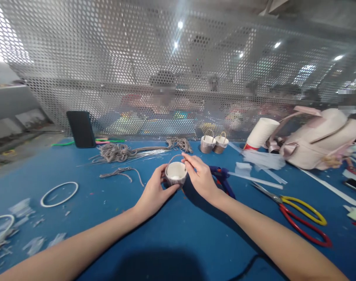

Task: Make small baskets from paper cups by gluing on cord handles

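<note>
Near the table's middle, my left hand point(154, 189) wraps round the side of a small white paper cup point(176, 180) with a grey-brown outer covering. A thin brownish cord handle point(173, 157) arches over the cup's rim. My right hand point(203, 177) is closed in a pinch on the handle's right side, just above the rim. The cup stands roughly upright, its open top facing me; part of its left side is hidden by my fingers. Just behind my right hand lies a dark blue glue gun point(224, 180), partly covered by the hand.
Large scissors point(283, 201) with red and yellow handles lie right. Two handled cups point(207, 146) stand behind, near stacked paper cups point(261, 132) and a pale bag point(318, 142). Left are grey cord bundles point(116, 152), a black phone-like slab point(81, 129) and a white ring point(42, 201).
</note>
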Demonstrator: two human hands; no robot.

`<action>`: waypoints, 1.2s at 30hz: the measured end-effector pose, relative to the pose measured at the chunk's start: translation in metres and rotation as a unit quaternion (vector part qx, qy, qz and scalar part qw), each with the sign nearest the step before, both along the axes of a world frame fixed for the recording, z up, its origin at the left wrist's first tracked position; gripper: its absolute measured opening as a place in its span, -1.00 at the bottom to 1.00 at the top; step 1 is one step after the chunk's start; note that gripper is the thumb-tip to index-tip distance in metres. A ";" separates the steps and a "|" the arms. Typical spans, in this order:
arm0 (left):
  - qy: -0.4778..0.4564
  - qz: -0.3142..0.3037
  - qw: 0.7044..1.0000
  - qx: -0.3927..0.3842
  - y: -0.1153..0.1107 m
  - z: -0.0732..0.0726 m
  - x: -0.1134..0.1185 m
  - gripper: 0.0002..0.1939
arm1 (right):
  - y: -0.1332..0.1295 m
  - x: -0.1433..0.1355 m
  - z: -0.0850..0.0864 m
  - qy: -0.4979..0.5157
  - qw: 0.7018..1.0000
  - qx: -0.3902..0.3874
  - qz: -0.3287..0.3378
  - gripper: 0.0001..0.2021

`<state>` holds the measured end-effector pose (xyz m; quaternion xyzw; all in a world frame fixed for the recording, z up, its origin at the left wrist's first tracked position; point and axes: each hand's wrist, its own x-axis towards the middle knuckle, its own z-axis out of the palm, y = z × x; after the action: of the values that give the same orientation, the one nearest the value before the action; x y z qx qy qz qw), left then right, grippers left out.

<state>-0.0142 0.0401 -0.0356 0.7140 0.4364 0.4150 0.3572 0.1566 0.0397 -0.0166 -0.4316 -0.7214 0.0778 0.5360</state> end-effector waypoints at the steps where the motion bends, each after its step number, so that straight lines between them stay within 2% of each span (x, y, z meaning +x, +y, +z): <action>1: 0.003 -0.002 1.000 0.003 0.000 0.000 0.000 -0.42 | 0.000 0.000 0.000 -0.002 1.000 -0.003 -0.002 -0.68; 10: 0.033 -0.001 0.999 0.008 -0.001 -0.002 -0.003 -0.33 | -0.004 0.000 -0.003 0.010 0.999 -0.039 -0.016 -0.57; 16: -0.034 0.017 0.998 -0.042 -0.002 0.007 -0.005 -0.33 | -0.008 0.002 -0.004 0.063 0.994 -0.090 -0.006 -0.55; 20: -0.070 0.033 0.996 -0.050 0.002 0.019 -0.010 -0.47 | -0.012 0.005 0.001 0.117 0.986 -0.119 0.014 -0.59; 24: -0.069 0.074 0.994 -0.047 0.005 0.039 -0.014 -0.65 | -0.014 0.007 0.012 0.158 0.980 -0.120 0.019 -0.68; 29: -0.067 0.053 0.993 -0.077 0.004 0.064 -0.011 -0.72 | -0.014 0.009 0.027 0.114 0.989 -0.099 -0.002 -0.75; 32: -0.064 0.029 0.994 -0.087 0.003 0.070 -0.007 -0.72 | -0.013 0.009 0.031 0.087 0.993 -0.080 -0.009 -0.77; 36: -0.072 0.010 0.992 -0.099 0.006 0.069 -0.002 -0.69 | -0.010 0.007 0.030 0.065 0.996 -0.055 0.001 -0.79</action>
<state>-0.0162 0.0458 0.0339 0.6391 0.4558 0.4233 0.4523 0.1634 0.0296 0.0131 -0.4536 -0.6799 0.1460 0.5574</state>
